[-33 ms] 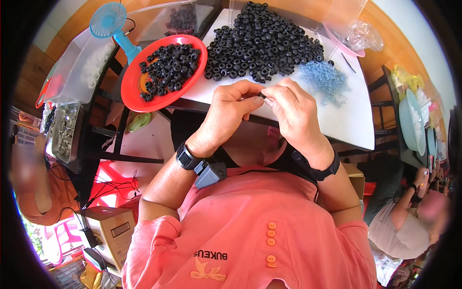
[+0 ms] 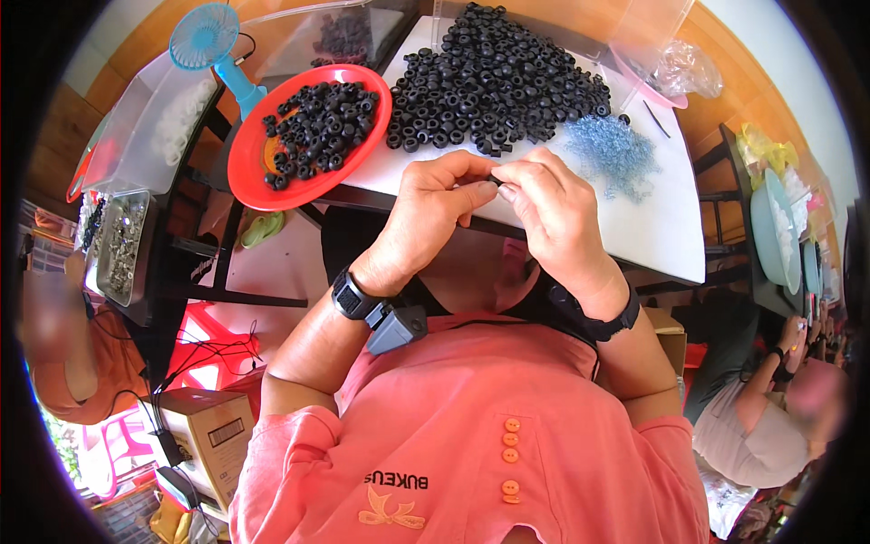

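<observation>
My left hand (image 2: 437, 195) and my right hand (image 2: 555, 207) meet over the near edge of the white tabletop (image 2: 666, 231). Both are pinched round a small black piece (image 2: 494, 180), mostly hidden by the fingertips. Just beyond them spreads a big heap of small round black parts with holes (image 2: 489, 86). A pile of tiny clear-blue pieces (image 2: 613, 152) lies right of that heap, beyond my right hand. To the left, a red plate (image 2: 246, 156) holds more black parts and overhangs the table edge.
A blue fan (image 2: 205, 38) stands behind the plate. Left are a clear bin (image 2: 136, 150) and a metal tray of small parts (image 2: 125, 254). A thin black stick (image 2: 656, 118) lies at the table's right. Another person (image 2: 757, 408) sits at right, near a pale-blue basin (image 2: 766, 227).
</observation>
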Demonstrator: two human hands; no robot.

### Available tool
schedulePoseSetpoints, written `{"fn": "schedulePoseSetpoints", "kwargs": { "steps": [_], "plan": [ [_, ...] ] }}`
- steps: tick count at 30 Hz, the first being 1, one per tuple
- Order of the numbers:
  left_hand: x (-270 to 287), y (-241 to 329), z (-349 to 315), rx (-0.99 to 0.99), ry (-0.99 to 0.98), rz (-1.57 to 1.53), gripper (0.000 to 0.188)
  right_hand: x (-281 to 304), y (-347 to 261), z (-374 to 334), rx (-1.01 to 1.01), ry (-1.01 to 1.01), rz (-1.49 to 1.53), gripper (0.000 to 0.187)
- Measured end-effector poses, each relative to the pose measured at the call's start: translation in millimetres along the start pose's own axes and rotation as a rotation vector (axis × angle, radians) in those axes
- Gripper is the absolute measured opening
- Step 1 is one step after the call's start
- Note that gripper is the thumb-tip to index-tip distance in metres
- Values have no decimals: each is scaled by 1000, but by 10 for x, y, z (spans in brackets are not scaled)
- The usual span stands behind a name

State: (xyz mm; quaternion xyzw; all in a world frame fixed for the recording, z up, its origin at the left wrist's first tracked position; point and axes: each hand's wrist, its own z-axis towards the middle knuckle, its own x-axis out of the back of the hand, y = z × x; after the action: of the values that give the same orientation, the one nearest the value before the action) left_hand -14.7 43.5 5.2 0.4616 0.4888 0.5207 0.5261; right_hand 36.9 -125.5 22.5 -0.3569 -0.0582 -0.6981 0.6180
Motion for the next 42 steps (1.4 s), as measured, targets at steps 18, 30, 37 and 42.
{"fn": "schedulePoseSetpoints", "kwargs": {
  "steps": [18,30,37,42],
  "plan": [
    [67,-79,-11,41,95,-415,24,-150,267,368,-314,-348,-414,18],
    [59,-96,-30,21,133,-479,24,-157,329,337,-317,-383,-386,15],
    [52,-59,-9,25,114,-471,24,-20,292,274,-292,-465,-427,11],
    [-67,8,-26,-78,218,-407,23,227,-81,142,-241,-512,-350,10]
  ]
}}
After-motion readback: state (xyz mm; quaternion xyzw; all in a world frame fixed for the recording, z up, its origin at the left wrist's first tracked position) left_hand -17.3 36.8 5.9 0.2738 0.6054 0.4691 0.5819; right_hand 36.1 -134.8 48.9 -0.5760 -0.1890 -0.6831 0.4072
